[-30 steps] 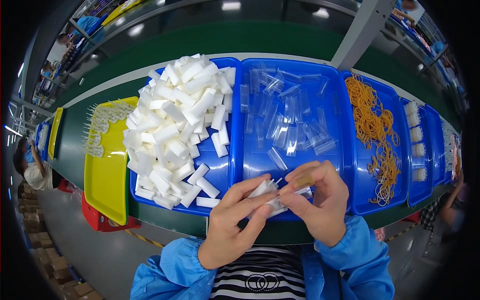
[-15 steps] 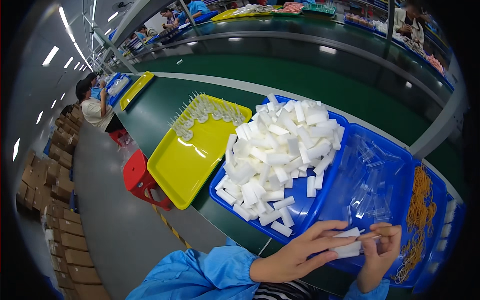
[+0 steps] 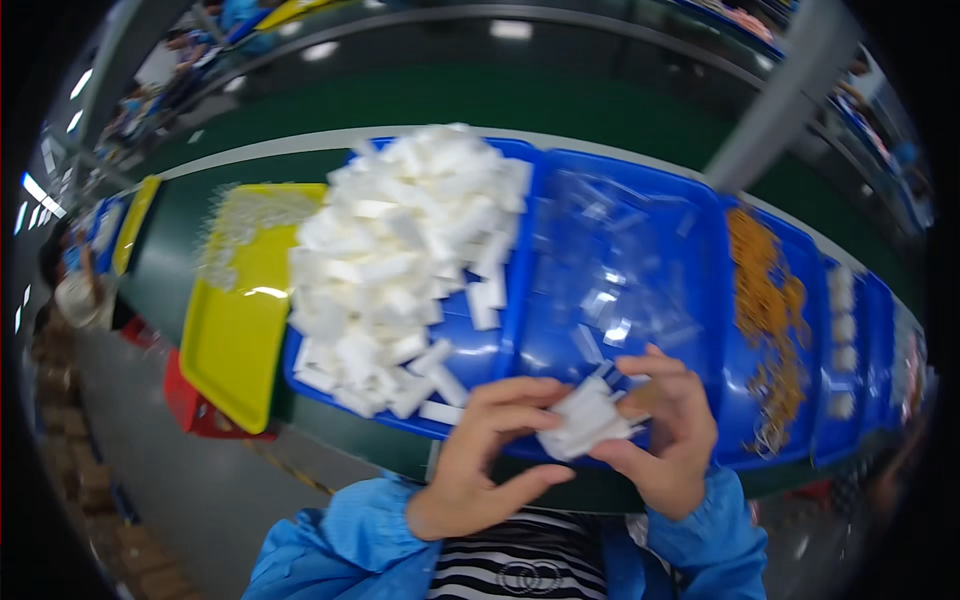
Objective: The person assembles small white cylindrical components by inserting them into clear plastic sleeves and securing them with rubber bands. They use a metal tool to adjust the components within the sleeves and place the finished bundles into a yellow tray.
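Between my hands, above the front of the blue tray of clear parts, are white foam pieces [image 3: 588, 420], blurred by motion. My left hand [image 3: 485, 455] has its fingertips at their left side, with the thumb below. From the other side, the bent fingers and thumb of my right hand [image 3: 668, 430] grip the foam. A thin clear piece [image 3: 603, 369] sticks up beside it; how it joins the foam is not plain. Clear plastic pieces [image 3: 615, 330] lie in the tray just beyond. A tall heap of white foam blocks [image 3: 400, 240] fills the blue tray to the left.
Left of the heap, a yellow tray [image 3: 235, 345] holds clear spiky parts [image 3: 240, 225]. Orange rubber bands [image 3: 765, 280] lie in a blue tray on the right, with more blue trays beyond. A grey post [image 3: 785, 100] rises behind them. A red stool [image 3: 195, 400] stands at lower left.
My view has swung to the right, so the trays appear further left. Both hands still work at the white foam, which is now turned more upright.
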{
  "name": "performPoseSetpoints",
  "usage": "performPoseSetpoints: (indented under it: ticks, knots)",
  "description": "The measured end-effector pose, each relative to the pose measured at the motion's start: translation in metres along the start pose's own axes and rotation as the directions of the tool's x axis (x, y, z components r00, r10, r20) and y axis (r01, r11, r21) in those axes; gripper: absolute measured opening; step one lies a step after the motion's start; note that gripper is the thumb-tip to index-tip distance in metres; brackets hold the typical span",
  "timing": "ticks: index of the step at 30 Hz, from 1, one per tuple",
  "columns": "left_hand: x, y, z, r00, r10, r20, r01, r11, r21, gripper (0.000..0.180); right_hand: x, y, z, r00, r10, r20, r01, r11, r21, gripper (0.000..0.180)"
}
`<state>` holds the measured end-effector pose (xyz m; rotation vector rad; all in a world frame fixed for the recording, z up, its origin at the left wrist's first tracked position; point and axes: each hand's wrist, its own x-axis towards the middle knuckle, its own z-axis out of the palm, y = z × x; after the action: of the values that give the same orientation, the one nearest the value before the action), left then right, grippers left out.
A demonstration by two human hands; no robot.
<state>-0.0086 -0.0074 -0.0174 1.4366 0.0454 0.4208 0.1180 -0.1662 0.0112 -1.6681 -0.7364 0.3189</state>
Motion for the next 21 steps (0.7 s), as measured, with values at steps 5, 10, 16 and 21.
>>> performPoseSetpoints:
  ticks: [5, 10, 16, 21]
  knots:
    - [0.010, 0.004, -0.002, 0.995, 0.063, 0.074, -0.076, 0.979, 0.190, 0.040, -0.005, 0.004, -0.013, 0.994, -0.097, 0.042, 0.101, 0.989, -0.104, 0.040]
    - [0.016, 0.009, 0.001, 0.992, -0.022, 0.123, 0.001, 0.986, 0.167, 0.036, -0.009, -0.002, -0.012, 0.986, -0.117, 0.120, 0.134, 0.982, -0.136, 0.034]
    - [0.010, 0.010, -0.006, 0.997, -0.041, 0.073, 0.027, 0.983, 0.184, 0.036, 0.016, 0.009, -0.053, 0.978, -0.204, 0.050, 0.201, 0.839, -0.505, 0.030]
    - [0.011, 0.013, -0.001, 0.991, -0.118, 0.063, 0.117, 0.993, 0.024, 0.032, 0.022, 0.024, -0.075, 0.965, -0.119, 0.233, 0.261, 0.352, -0.899, 0.028]
